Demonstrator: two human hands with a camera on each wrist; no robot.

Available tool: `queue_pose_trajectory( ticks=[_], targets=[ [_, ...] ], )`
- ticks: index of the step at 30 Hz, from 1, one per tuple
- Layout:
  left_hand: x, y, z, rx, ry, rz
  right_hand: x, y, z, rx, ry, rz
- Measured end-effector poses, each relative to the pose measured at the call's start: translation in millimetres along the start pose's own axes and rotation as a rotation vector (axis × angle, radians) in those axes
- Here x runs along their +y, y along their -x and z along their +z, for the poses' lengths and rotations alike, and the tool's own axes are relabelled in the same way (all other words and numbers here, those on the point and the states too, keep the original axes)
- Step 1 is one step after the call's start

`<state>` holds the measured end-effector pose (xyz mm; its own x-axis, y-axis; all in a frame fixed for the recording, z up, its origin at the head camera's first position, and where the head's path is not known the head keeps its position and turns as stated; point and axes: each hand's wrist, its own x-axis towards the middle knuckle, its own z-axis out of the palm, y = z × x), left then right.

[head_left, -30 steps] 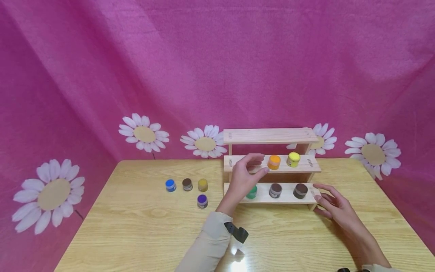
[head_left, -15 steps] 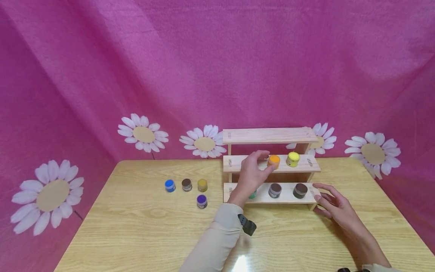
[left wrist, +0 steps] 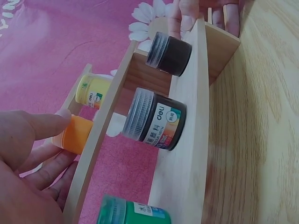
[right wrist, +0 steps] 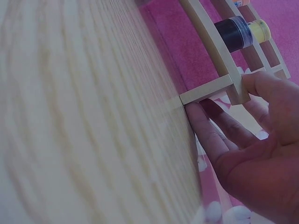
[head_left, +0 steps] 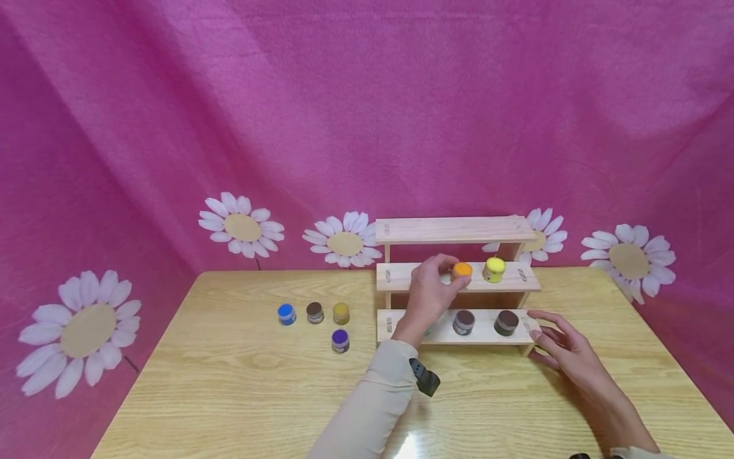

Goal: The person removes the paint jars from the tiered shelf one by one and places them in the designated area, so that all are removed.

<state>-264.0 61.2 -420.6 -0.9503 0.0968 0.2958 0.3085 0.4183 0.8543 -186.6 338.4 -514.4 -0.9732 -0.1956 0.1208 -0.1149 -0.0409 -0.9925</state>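
Note:
A three-tier wooden shelf (head_left: pixel 455 229) stands at the back right of the table. My left hand (head_left: pixel 431 292) pinches an orange paint jar (head_left: pixel 462 270) on the middle tier, thumb and fingers on opposite sides in the left wrist view. Just right of it sits a yellow paint jar (head_left: pixel 494 269). Two dark paint jars stand on the bottom tier, and a green paint jar (left wrist: pixel 133 212) there is mostly hidden behind my left arm in the head view. My right hand (head_left: pixel 573 357) grips the shelf's lower right end, thumb on the board, fingers against the side leg (right wrist: pixel 208 91).
Left of the shelf, a blue jar (head_left: pixel 287 313), a brown jar (head_left: pixel 315 312), an ochre jar (head_left: pixel 341 313) and a purple jar (head_left: pixel 340 340) stand on the wooden table (head_left: pixel 241 395). A pink curtain (head_left: pixel 367 115) with daisies hangs behind.
My left hand has moved right along the middle tier and closed its thumb and fingers on the orange paint jar. The right hand stays at the shelf's end.

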Motion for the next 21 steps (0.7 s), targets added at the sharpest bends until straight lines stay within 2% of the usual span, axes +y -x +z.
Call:
queue_pose_trajectory(
  ticks=[5,12,21],
  targets=[
    [0.5,0.6,-2.5,0.002,0.027,-0.010,0.7,-0.2,0.9,0.002,-0.007,-0.005],
    [5.4,6.0,-12.9,-0.036,0.142,-0.065,1.0,0.2,0.6,0.011,-0.001,0.004],
    [4.9,20.4,-34.3,-0.068,0.257,-0.035,0.9,0.1,0.8,0.017,0.013,0.015]
  ],
)
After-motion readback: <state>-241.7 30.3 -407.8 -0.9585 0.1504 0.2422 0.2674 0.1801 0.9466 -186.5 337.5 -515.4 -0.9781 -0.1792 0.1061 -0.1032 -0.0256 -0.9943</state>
